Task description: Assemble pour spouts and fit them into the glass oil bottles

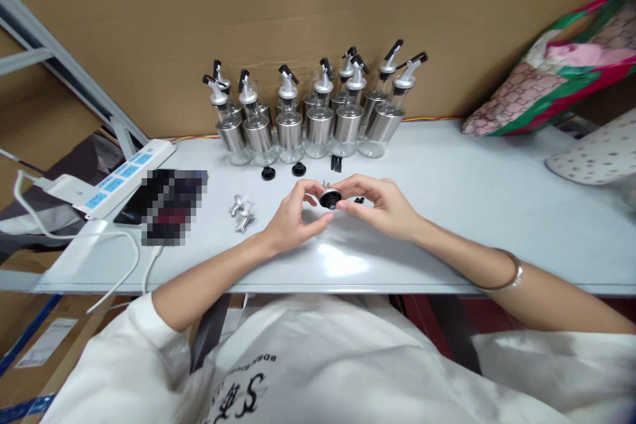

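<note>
Between my hands, above the table, is a silver pourer spout with a black ribbed stopper [330, 199], its stopper facing me. My right hand [380, 205] pinches it between thumb and fingers from the right. From the left, my left hand [301, 212] curls round it, fingertips at its upper edge and thumb just below. Two loose silver spouts [242, 213] lie left of my left hand. Beyond my hands rest two black stoppers, one on the left [268, 173] and one nearer the middle [299, 169]. Small black flip caps [336, 163] lie to their right, and more lie partly behind my right hand.
Several glass and steel oil bottles [319, 126] with spouts fitted stand along the back of the table [447, 212], before a cardboard wall. A power strip [130, 175], a partly pixelated phone [149, 195] and white cables are at left. A patterned bag [521, 96] stands at right.
</note>
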The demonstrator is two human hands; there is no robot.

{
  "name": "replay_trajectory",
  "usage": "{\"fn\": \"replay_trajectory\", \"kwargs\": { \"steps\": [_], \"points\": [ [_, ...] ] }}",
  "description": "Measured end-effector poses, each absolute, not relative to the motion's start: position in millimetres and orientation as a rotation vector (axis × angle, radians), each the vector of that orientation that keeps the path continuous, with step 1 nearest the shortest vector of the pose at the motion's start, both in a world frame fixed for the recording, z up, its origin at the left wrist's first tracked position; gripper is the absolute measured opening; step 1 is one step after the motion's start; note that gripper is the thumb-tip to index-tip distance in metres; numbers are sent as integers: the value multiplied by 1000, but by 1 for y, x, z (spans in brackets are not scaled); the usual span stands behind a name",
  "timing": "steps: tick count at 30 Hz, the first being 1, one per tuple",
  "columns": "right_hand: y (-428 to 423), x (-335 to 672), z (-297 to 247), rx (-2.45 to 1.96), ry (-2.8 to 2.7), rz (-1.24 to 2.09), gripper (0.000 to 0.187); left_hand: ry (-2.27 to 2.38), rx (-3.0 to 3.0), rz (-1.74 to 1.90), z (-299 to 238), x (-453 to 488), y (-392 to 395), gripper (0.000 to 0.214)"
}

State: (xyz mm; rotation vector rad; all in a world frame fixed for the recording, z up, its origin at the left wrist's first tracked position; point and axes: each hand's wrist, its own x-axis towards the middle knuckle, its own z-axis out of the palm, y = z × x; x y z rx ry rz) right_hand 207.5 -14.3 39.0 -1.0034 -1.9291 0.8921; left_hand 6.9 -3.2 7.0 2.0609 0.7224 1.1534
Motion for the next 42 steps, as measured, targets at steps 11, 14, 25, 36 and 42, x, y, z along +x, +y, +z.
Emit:
{"fn": "replay_trajectory", "kwargs": {
  "steps": [11,14,25,36,42],
  "points": [
    [-16,207,36,-996,-2006,813,23,649,2267,1138,9,4,3,29],
    [-14,207,37,-992,-2016,818,24,663,2287,1126,7,3,3,27],
    [19,233,35,-1279,-2318,218,37,792,2166,988,10,5,-3,21],
    [39,246,19,-1431,-2491,-3,39,806,2253,979,9,7,-1,22],
    [45,260,19,-1541,-2359,-39,21,785,2303,963,9,6,0,25]
  ]
}}
